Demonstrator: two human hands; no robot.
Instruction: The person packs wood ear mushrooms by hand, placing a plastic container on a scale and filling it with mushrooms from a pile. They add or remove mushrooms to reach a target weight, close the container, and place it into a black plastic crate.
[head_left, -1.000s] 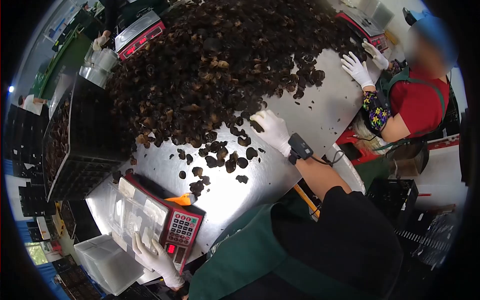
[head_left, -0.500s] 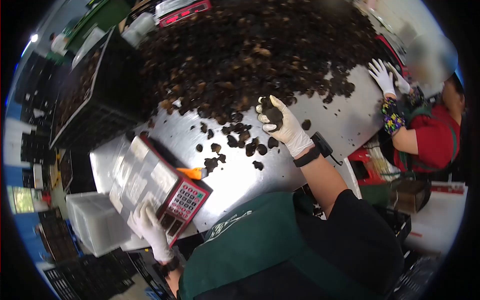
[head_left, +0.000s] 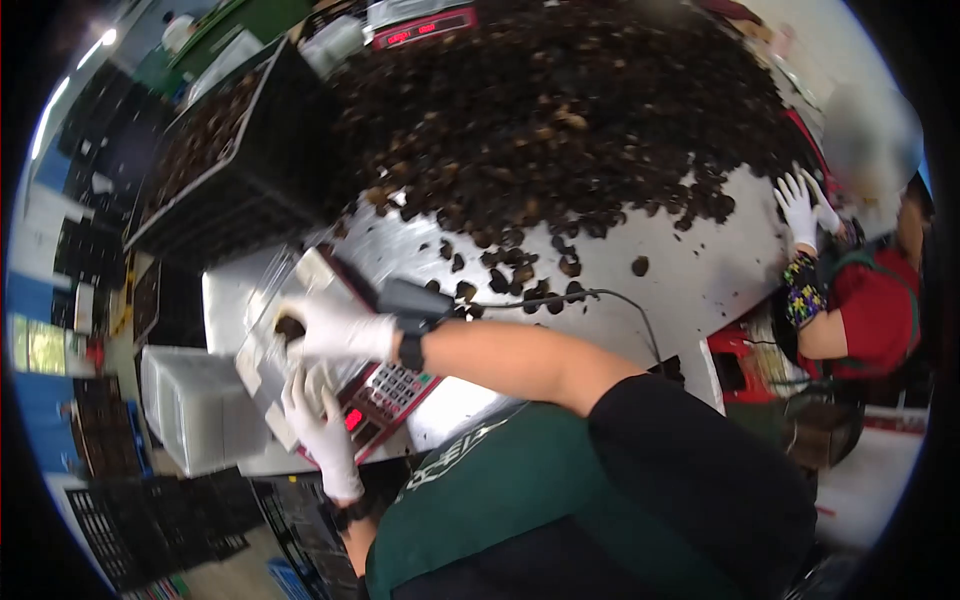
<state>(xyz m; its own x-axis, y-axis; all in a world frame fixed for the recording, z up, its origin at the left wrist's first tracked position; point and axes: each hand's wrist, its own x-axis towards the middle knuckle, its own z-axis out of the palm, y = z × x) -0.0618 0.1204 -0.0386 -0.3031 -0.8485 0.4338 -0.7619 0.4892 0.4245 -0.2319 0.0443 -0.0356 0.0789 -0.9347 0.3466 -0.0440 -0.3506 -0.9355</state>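
My right hand [head_left: 340, 332], in a white glove, reaches across to the scale [head_left: 390, 400] with its fingers curled around a dark brown piece [head_left: 290, 326]. That piece looks like a mushroom cap. A clear plastic container [head_left: 258, 345] sits on the red-edged scale, right below this hand. Just nearer to me, my gloved left hand [head_left: 318, 415] is at the container's near side, fingers spread with nothing visible in them. Red digits glow on the scale's display beside its keypad. Loose dark pieces [head_left: 515, 265] lie on the metal table [head_left: 610, 290] past my right wrist.
A large heap of dark pieces [head_left: 540, 110] covers the table's far side. At left, a black crate [head_left: 230, 200] holds more. Stacked clear containers [head_left: 195, 410] stand beside the scale. A second scale [head_left: 425, 28] is at the back. A co-worker's gloved hands [head_left: 805, 205] are at right.
My right hand has swung left from over the table to the scale, still gripping a dark piece. My left hand has shifted slightly at the container, and the display now shows red digits.
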